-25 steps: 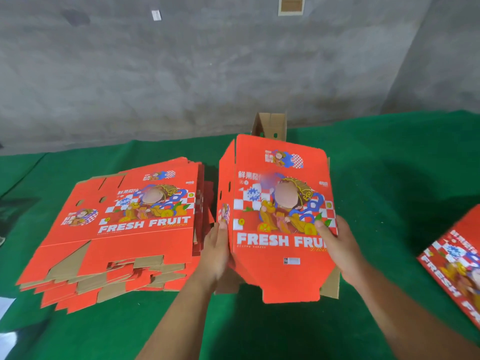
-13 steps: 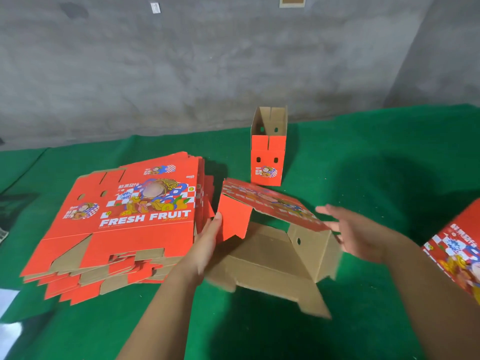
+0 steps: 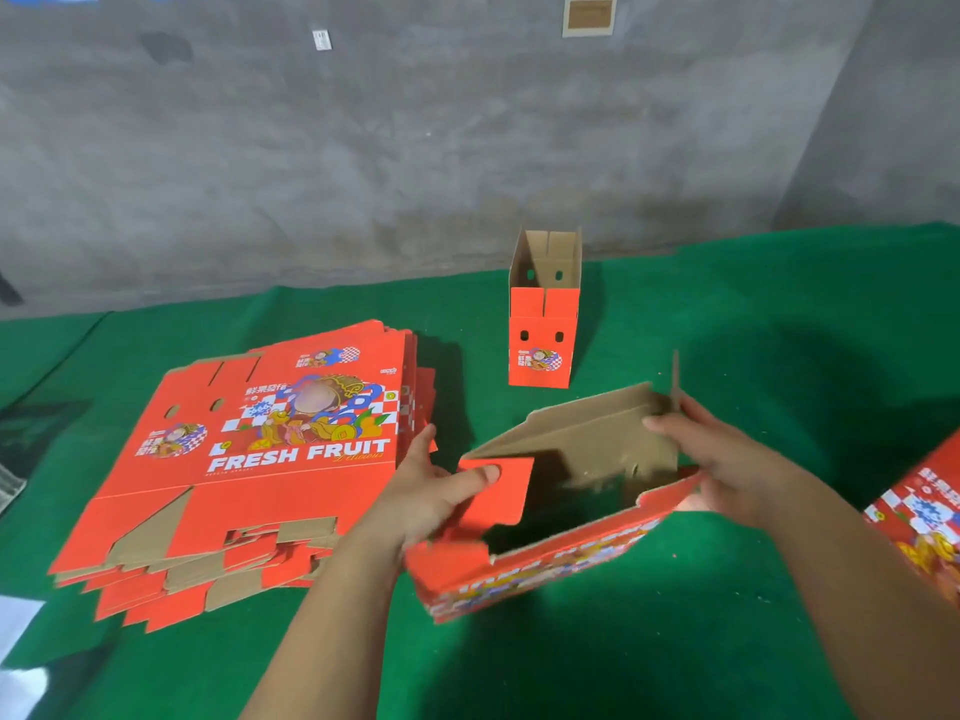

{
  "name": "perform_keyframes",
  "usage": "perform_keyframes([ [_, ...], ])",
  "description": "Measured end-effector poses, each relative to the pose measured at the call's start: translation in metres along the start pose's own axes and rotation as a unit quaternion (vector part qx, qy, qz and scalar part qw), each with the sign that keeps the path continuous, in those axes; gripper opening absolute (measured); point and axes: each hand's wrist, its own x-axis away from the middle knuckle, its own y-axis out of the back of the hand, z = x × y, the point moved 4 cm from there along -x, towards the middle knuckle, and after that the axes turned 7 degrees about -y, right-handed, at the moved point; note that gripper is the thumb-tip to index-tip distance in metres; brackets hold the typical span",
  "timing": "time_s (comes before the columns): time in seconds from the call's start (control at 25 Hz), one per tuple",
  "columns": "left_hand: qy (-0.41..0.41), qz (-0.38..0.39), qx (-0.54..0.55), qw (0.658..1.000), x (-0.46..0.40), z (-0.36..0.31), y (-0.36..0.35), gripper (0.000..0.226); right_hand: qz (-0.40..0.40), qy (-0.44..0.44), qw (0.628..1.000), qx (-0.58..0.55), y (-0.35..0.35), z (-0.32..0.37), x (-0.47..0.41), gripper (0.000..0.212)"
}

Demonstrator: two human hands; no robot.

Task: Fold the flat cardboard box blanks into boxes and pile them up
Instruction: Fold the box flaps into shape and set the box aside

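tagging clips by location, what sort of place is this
Probably a small packing workshop or storeroom. A bare concrete wall stands behind a work surface covered in green cloth, which holds a stack of flat fruit-box blanks and one folded box.

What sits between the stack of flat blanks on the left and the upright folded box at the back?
In the head view, only bare green cloth lies between the stack of flat red cardboard blanks and the upright red folded box; nothing stands there.

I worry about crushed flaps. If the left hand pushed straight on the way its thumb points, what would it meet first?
Probably the red end flap that the left hand already pinches, then the box's brown inner wall; depth is unclear.
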Motion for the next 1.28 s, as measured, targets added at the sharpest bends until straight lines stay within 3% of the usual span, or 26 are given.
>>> perform_keyframes([
  [0.12, -0.023, 0.065, -0.175, 0.982, 0.000, 0.007, -0.012, 0.150, -0.100, -0.017, 0.994, 0.040, -0.005, -0.005, -0.006, 0.019],
  [0.16, -0.034, 0.053, -0.232, 0.971, -0.002, 0.013, -0.008, 0.152, -0.118, -0.027, 0.991, 0.049, -0.006, -0.007, -0.005, 0.016],
  [0.32, -0.126, -0.014, -0.133, 0.983, -0.008, 0.021, 0.006, 0.122, -0.148, -0.034, 0.985, 0.083, -0.001, -0.010, -0.002, 0.011],
  [0.4, -0.162, -0.003, -0.177, 0.971, -0.009, 0.021, 0.009, 0.113, -0.161, 0.003, 0.983, 0.091, -0.002, -0.008, -0.003, 0.013],
  [0.52, -0.059, 0.164, -0.344, 0.923, -0.005, 0.025, 0.002, 0.158, -0.169, 0.044, 0.979, 0.104, -0.008, -0.010, -0.003, 0.014],
  [0.56, -0.027, 0.189, -0.386, 0.902, -0.005, 0.024, 0.002, 0.167, -0.170, 0.052, 0.979, 0.104, -0.009, -0.011, -0.003, 0.013],
  [0.6, -0.026, 0.187, -0.383, 0.904, -0.005, 0.021, 0.001, 0.168, -0.171, 0.059, 0.979, 0.098, -0.008, -0.012, -0.003, 0.015],
  [0.68, -0.084, 0.122, -0.273, 0.951, -0.006, 0.013, -0.001, 0.127, -0.169, 0.061, 0.982, 0.057, -0.004, -0.014, -0.004, 0.020],
  [0.76, -0.111, -0.021, -0.112, 0.987, -0.007, 0.008, 0.005, 0.057, -0.142, 0.064, 0.988, 0.018, 0.001, -0.017, -0.007, 0.022],
  [0.8, -0.100, -0.110, -0.017, 0.989, -0.007, 0.011, 0.012, 0.032, -0.102, 0.071, 0.992, 0.010, 0.000, -0.020, -0.008, 0.028],
  [0.84, -0.072, -0.191, 0.075, 0.976, -0.008, 0.015, 0.019, 0.025, -0.052, 0.074, 0.996, 0.016, -0.003, -0.024, -0.010, 0.038],
  [0.92, -0.045, -0.283, 0.176, 0.942, -0.005, 0.020, 0.025, 0.019, 0.012, 0.066, 0.996, 0.059, -0.009, -0.033, -0.014, 0.056],
  [1.04, -0.066, -0.326, 0.301, 0.894, 0.001, 0.022, 0.018, 0.043, -0.068, 0.152, 0.984, 0.055, -0.004, -0.029, -0.017, 0.071],
  [1.12, -0.085, -0.356, 0.325, 0.872, 0.003, 0.021, 0.012, 0.064, -0.164, 0.311, 0.936, -0.013, 0.007, -0.016, -0.005, 0.058],
  [1.2, -0.083, -0.379, 0.309, 0.868, 0.000, 0.021, 0.011, 0.088, -0.203, 0.458, 0.865, -0.035, 0.008, -0.010, 0.014, 0.032],
  [1.24, -0.074, -0.392, 0.292, 0.869, -0.003, 0.021, 0.014, 0.099, -0.199, 0.486, 0.851, -0.028, 0.004, -0.009, 0.019, 0.023],
  [1.28, -0.067, -0.403, 0.275, 0.870, -0.005, 0.020, 0.016, 0.105, -0.180, 0.480, 0.858, -0.021, 0.000, -0.010, 0.021, 0.028],
])
